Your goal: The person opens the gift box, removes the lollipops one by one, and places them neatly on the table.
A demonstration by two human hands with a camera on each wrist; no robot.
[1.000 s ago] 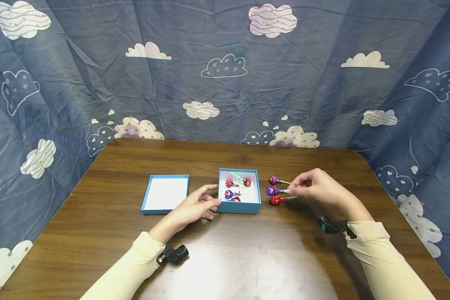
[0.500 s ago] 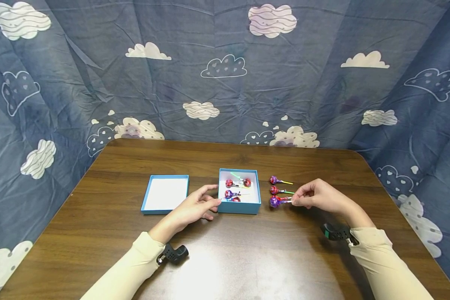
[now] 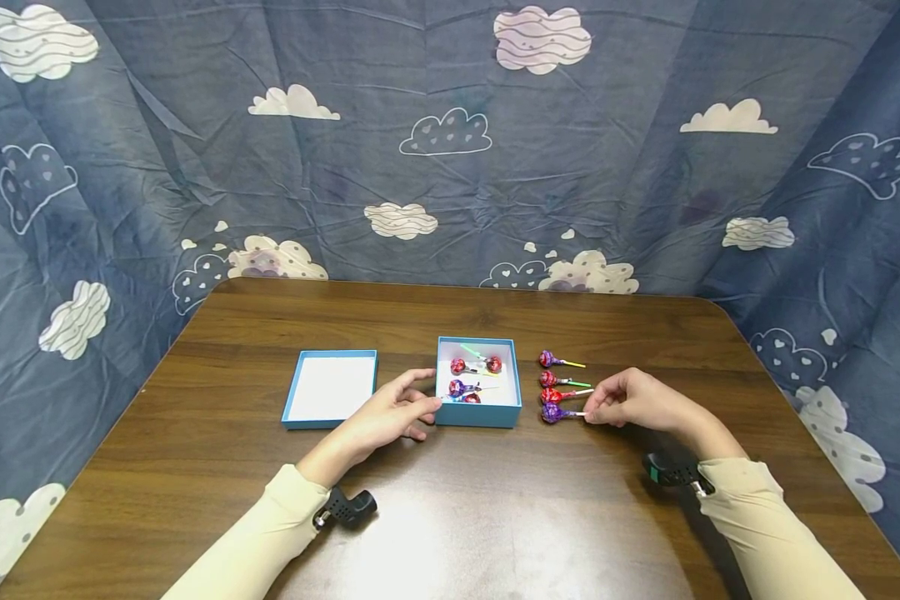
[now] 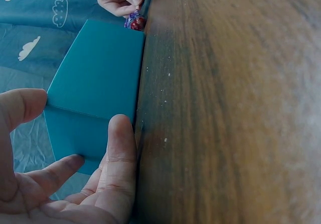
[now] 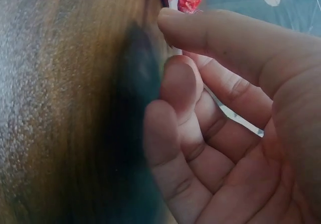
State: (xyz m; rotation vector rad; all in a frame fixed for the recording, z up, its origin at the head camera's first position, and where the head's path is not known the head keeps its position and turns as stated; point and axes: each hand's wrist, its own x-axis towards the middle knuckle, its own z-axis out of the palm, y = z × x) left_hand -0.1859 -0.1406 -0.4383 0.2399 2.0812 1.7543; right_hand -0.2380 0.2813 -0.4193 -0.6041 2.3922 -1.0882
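My right hand (image 3: 633,398) pinches the white stick of a purple-wrapped lollipop (image 3: 551,413) between thumb and forefinger, at the near end of a column of lollipops. Just beyond it lie a red lollipop (image 3: 551,396) with a white stick, another red one (image 3: 547,378) with a green stick, and a purple one (image 3: 546,359) with a yellow stick. My left hand (image 3: 393,410) rests its fingertips against the left side and near corner of a blue box (image 3: 480,416), fingers mostly straight. In the left wrist view the thumb touches the box's upper edge.
Several wrapped lollipops (image 3: 459,366) lie inside the box, some partly hidden by its near wall. A shallow blue lid (image 3: 330,385) with a white inside lies to the left on the brown wooden table (image 3: 450,500). A cloud-patterned curtain (image 3: 450,192) hangs behind.
My right hand has drawn the purple lollipop toward me, past the green-stick and white-stick red ones, to the near end of the column. My left hand has stayed at the box.
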